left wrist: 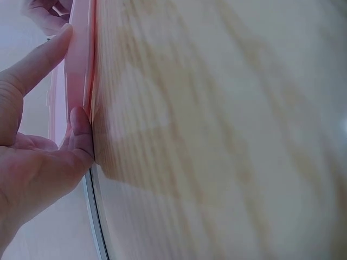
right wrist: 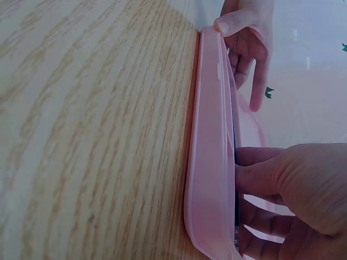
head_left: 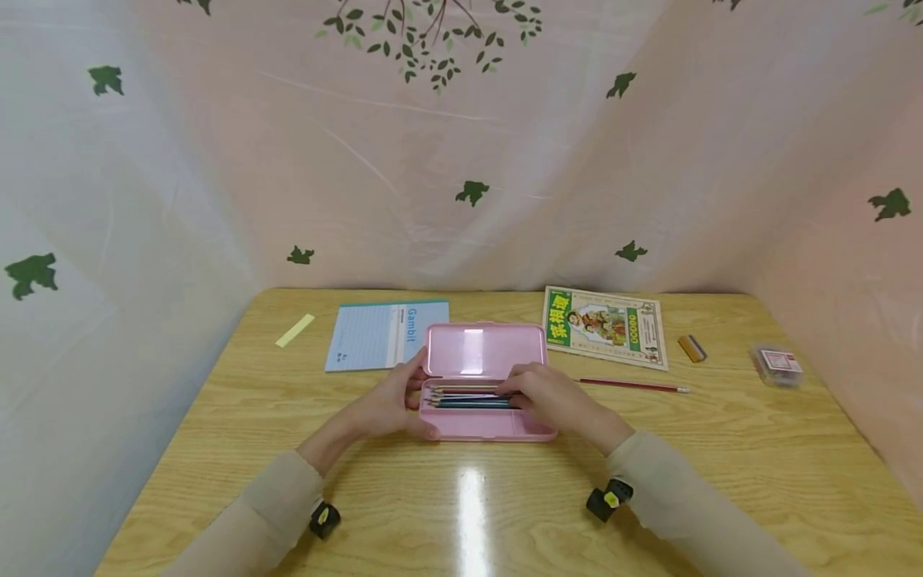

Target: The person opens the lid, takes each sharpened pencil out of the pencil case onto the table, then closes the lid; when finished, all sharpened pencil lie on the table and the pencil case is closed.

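A pink pencil case [head_left: 472, 429] lies on the table with its lid [head_left: 447, 353] raised toward the back. Several pencils [head_left: 461, 403] lie lengthwise in its rear compartment, their sharpened tips to the left. My left hand [head_left: 389, 401] grips the case's left end, thumb at the front corner and the other fingers toward the hinge side. My right hand [head_left: 551, 401] reaches into the case from the right, its curled fingers holding the pencils near their right ends. In the right wrist view the case wall hides the fingertips of the right hand [right wrist: 303, 189].
Behind the case lie a blue Gambit notebook [head_left: 375, 336] and an illustrated booklet [head_left: 606, 327]. A yellow strip [head_left: 295, 330] is at the left. To the right are a red pencil [head_left: 634, 385], an orange-and-grey eraser-like block [head_left: 692, 348] and a small clear box [head_left: 779, 365].
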The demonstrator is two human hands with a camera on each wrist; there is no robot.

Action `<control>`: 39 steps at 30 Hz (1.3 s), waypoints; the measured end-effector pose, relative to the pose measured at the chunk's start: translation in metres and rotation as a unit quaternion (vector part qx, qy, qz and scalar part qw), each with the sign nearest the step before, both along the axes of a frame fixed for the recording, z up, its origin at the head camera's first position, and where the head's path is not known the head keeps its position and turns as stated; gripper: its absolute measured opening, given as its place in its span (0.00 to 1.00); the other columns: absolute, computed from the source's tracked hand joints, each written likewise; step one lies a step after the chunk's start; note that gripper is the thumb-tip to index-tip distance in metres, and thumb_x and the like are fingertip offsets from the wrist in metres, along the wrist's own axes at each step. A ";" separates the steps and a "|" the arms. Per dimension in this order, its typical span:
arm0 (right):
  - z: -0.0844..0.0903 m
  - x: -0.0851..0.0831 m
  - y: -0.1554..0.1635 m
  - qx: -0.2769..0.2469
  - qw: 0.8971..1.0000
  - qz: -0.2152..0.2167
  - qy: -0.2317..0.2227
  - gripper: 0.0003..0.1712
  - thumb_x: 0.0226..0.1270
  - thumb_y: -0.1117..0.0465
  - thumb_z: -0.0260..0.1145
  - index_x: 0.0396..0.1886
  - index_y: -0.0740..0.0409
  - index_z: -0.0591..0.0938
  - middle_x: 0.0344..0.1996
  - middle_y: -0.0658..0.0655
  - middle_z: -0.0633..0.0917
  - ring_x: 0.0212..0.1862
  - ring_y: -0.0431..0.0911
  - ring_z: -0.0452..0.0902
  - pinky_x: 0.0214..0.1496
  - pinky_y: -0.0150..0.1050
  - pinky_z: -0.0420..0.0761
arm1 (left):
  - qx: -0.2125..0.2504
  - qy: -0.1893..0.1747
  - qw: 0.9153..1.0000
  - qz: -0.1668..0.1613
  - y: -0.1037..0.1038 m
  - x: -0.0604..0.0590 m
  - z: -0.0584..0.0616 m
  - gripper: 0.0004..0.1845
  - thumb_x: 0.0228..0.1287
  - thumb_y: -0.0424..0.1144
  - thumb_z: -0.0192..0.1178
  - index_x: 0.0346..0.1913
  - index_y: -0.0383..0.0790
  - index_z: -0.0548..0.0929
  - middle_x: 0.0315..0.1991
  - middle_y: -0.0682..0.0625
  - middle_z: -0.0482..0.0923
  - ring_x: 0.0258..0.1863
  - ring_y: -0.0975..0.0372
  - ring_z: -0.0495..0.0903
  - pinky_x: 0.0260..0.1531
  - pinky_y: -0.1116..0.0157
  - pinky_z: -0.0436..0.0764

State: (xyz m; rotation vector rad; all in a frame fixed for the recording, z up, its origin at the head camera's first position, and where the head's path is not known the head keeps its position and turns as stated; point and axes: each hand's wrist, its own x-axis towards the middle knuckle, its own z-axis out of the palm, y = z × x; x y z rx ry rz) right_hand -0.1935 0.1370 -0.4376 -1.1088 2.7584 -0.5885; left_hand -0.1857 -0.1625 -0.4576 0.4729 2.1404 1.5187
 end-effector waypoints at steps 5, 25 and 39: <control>0.000 0.000 0.000 -0.001 1.000 -0.003 0.001 0.15 0.66 0.70 0.71 0.51 0.57 0.89 0.43 0.52 0.87 0.47 0.46 0.82 0.54 0.45 0.81 | -0.010 0.004 1.000 0.005 0.000 0.001 0.001 0.70 0.47 0.33 0.82 0.83 0.47 0.38 0.65 0.42 0.67 0.61 0.51 0.71 0.60 0.57 0.75; 0.012 0.003 0.008 -0.030 0.999 -0.004 0.015 0.15 0.67 0.69 0.71 0.51 0.55 0.89 0.42 0.49 0.86 0.44 0.42 0.80 0.49 0.41 0.81 | -0.023 0.002 1.000 0.013 0.000 0.001 0.003 0.70 0.47 0.34 0.82 0.83 0.50 0.39 0.65 0.41 0.64 0.60 0.51 0.71 0.60 0.57 0.76; 0.024 0.014 0.088 -0.058 0.995 -0.071 0.046 0.14 0.65 0.72 0.70 0.48 0.55 0.90 0.40 0.48 0.86 0.38 0.40 0.78 0.38 0.39 0.79 | -0.012 0.013 1.000 0.009 -0.001 0.001 0.003 0.70 0.47 0.33 0.82 0.83 0.54 0.38 0.66 0.41 0.54 0.61 0.51 0.74 0.61 0.57 0.75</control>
